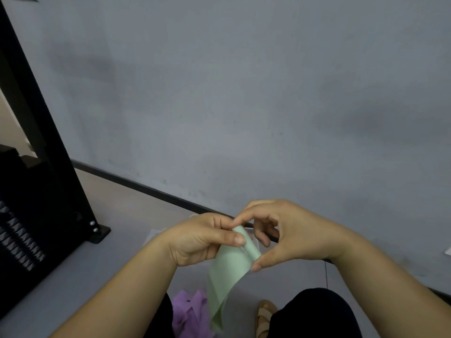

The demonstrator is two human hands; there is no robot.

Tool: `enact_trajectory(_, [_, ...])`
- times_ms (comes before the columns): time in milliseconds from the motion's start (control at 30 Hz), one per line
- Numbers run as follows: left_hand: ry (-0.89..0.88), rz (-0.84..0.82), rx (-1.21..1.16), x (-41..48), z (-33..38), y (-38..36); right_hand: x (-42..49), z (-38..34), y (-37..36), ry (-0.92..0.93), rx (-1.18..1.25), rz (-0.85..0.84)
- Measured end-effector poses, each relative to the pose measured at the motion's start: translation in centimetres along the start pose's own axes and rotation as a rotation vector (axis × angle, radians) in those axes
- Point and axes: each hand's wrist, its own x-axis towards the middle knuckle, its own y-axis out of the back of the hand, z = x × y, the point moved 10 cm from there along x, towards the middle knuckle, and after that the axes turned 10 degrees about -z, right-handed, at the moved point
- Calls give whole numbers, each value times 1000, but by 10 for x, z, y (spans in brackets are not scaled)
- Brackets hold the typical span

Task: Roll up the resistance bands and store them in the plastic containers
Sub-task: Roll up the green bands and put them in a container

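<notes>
Pinched between left hand (pixel 202 237) and right hand (pixel 292 236), the half-rolled green band (pixel 231 269) may unwind, its tail dragging toward 6 o'clock.

Honestly nothing readable here, no text, labels, brand marks or numbers on anything in view.

Left hand (pixel 197 240), right hand (pixel 292 235), fingers (pixel 246 215) curled
</notes>
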Motion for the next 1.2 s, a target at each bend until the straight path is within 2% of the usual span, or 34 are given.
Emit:
enact_trajectory(133, [-37, 41, -16, 0, 6, 5, 2, -3, 0, -2, -115, -13])
enact_trajectory(267, [-24, 62, 36, -1, 6, 8, 2, -5, -2, 13, -133, -56])
enact_trajectory(500, [-7, 94, 97, -1, 6, 5, 0, -6, 2, 25, -190, -25])
enact_trajectory(633, [-4, 181, 97, 0, 5, 13, 0, 1, 6, 8, -160, -6])
enact_trajectory(767, [-47, 354, 127, -6, 11, 30, -1, 19, 12, -93, -78, 39])
enact_trajectory(833, [-95, 443, 125, -8, 17, 37, -1, 30, 15, -123, 81, 119])
enact_trajectory(900, [-171, 517, 92, -11, 23, 41, -3, 38, 21, -108, 259, 282])
enact_trajectory(1033, [-286, 584, -2, -13, 30, 42, -5, 50, 20, -55, 613, 536])
enact_trajectory(1200, [-357, 616, -70, -14, 31, 43, -7, 52, 23, -35, 626, 714])
